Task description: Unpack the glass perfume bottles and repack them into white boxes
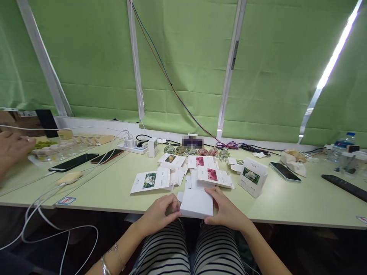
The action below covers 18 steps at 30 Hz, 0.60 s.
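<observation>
The right hand [220, 208] has hold of the right end of a blank white carton [196, 204], its thumb on the near edge and its fingers over the far corner, parted by the carton's width. The left hand [166, 210] is half closed, fingers curled and thumb stretched to the carton's left end, beside a small flap; whether it pinches anything I cannot tell. The carton lies in front of the lap, at the near edge of the tabletop [286, 206]. Taking it as the clock's centre, a flat carton with a white flower [150, 181] lies at ten o'clock, a yellow-flowered carton [171, 159] at eleven, and two pink-flowered cartons [212, 175] overlap between twelve and one. An upright carton [252, 177] stands at two, with a smaller carton [236, 165] just beyond its left side. Farther out at twelve runs a row of round, clear-looking containers [202, 152]; a small white box [153, 147] stands between ten and eleven, near a power strip [133, 148] at ten. Between two and three are a phone [285, 172] and, well beyond, a bottle [341, 147]. Between nine and ten lie two dark phones [73, 162], and past them a co-worker's hand [14, 149] shows, blurred. Green blinds [183, 57] hang behind at twelve.
</observation>
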{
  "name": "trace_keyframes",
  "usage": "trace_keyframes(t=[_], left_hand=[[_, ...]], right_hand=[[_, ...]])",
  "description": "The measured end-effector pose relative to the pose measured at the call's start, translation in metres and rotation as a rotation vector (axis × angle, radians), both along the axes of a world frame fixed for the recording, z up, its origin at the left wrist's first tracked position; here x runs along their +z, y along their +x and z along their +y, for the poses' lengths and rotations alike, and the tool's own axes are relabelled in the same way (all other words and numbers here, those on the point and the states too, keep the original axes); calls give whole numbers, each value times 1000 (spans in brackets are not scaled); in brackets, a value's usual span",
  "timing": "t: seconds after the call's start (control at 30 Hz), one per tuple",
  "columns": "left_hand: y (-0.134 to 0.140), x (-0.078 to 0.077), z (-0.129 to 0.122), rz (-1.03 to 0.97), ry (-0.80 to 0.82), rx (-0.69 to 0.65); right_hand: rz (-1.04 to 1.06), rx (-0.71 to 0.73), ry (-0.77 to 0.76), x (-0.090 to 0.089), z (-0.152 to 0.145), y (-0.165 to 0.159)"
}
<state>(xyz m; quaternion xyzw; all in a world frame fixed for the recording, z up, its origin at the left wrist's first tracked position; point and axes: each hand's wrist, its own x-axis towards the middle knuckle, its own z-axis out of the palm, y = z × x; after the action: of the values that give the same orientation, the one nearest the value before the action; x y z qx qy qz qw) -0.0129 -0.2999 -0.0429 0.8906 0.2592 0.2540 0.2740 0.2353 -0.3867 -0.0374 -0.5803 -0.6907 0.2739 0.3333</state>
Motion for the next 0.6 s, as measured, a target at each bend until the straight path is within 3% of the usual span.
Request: trace_keyframes(t=[0.17, 0.23, 0.33, 0.4, 0.6], left_hand=[[0, -9, 13, -484, -184, 69], [5, -11, 14, -635, -302, 7], [17, -8, 0, -613, -540, -203], [24, -2, -15, -541, -654, -281], [32, 13, -37, -537, -766, -177]], right_hand=[[166, -41, 34, 1, 0, -1], [343, -24, 89, -2, 2, -7], [621, 78, 140, -9, 4, -24], [672, 120, 140, -10, 4, -36], [577, 112, 167, 0, -4, -50]])
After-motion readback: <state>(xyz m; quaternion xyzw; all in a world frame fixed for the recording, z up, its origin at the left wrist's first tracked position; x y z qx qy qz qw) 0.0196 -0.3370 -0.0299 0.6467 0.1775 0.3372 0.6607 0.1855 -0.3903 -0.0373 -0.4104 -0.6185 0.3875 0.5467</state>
